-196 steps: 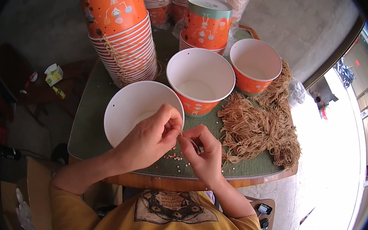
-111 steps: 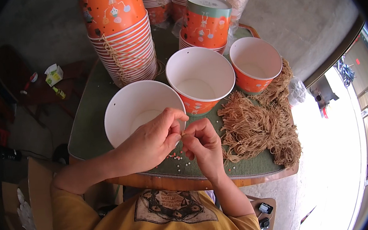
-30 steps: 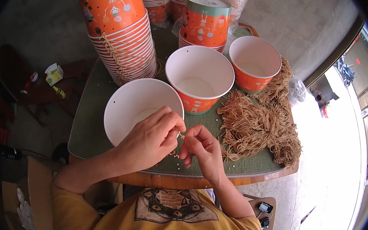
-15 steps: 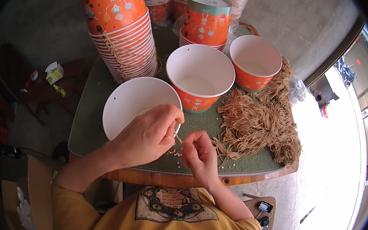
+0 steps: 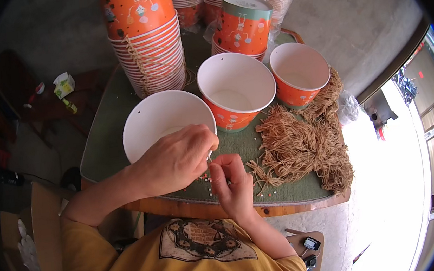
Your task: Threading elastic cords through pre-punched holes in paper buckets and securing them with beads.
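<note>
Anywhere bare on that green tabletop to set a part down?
Best: green covering, left of the front-left open bucket and tall nested stack; nearly bare. Smaller gap: between middle bucket, right hand and twine bundle. Crowded: back, with bucket stacks; front centre, with tiny loose pieces by left hand.

The paper buckets look smooth, the twine rough.

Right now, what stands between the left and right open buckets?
In the head view, the middle open bucket, white inside and mostly orange outside, stands between them.
</note>
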Demonstrator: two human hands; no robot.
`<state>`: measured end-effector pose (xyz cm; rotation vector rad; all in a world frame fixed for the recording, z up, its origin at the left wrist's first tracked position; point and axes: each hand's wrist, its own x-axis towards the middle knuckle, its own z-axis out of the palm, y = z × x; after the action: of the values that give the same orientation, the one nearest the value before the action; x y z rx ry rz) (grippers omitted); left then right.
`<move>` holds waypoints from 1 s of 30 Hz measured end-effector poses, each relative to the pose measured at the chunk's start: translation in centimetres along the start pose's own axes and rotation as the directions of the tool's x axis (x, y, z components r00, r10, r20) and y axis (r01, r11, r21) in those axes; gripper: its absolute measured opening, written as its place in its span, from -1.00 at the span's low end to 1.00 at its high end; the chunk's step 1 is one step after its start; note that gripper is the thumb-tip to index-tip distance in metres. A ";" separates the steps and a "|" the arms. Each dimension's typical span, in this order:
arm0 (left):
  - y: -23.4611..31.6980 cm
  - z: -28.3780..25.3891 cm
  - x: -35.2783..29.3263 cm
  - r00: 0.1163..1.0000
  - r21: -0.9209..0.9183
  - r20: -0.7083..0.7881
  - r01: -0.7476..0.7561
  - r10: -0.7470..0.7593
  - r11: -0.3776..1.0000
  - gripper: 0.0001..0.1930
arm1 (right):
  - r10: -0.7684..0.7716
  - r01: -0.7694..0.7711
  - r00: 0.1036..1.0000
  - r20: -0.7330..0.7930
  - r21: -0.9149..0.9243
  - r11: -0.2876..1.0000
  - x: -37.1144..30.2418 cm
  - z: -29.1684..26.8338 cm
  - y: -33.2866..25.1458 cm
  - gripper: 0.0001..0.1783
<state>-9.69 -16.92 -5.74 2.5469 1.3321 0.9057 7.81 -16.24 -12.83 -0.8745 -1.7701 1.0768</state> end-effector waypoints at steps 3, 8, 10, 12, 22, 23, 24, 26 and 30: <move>1.1 -0.7 -0.8 1.000 0.152 0.002 0.002 -0.002 0.988 -0.63 | 0.197 -0.212 0.977 0.080 0.297 0.931 -0.1 -0.2 -0.6 -0.88; 1.5 -1.8 -4.7 0.999 0.393 0.030 0.019 -0.033 0.919 -0.73 | 0.280 -0.381 0.911 0.304 0.356 0.853 -1.9 -0.7 -0.4 -0.78; 1.6 -1.9 -5.9 0.996 0.415 0.007 0.074 -0.084 0.907 -0.78 | 0.300 -0.435 0.865 0.403 0.302 0.848 -2.9 -0.4 -0.8 -0.77; 1.7 -1.8 -6.6 0.987 0.521 -0.145 0.140 -0.075 0.842 -0.75 | 0.262 -0.432 0.845 0.466 0.307 0.848 -3.4 0.3 -1.2 -0.78; 4.6 3.1 -9.8 0.692 -0.595 -0.166 0.498 -0.703 0.631 -0.87 | 0.242 -0.445 0.799 0.551 0.270 0.854 -4.0 1.8 -2.0 -0.84; 4.5 3.2 -9.5 0.694 -0.594 -0.168 0.496 -0.700 0.633 -0.87 | 0.216 -0.401 0.809 0.547 0.244 0.883 -4.1 1.9 -1.9 -0.85; 4.4 3.4 -9.4 0.659 -0.673 -0.113 0.500 -0.744 0.545 -0.88 | 0.190 -0.356 0.817 0.545 0.218 0.909 -4.1 2.0 -1.7 -0.85; 4.3 3.7 -9.3 0.623 -0.740 -0.053 0.500 -0.780 0.450 -0.88 | 0.187 -0.338 0.824 0.535 0.198 0.920 -4.1 2.2 -1.7 -0.88; 4.7 4.1 -9.0 0.554 -0.888 0.008 0.388 -0.833 0.249 -0.88 | 0.010 -0.067 0.897 0.441 0.114 0.991 -4.5 2.9 -1.1 -0.93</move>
<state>-7.94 -26.20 -11.38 0.8743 1.3636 1.4995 6.69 -21.44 -13.99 -0.6199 -2.0271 1.4867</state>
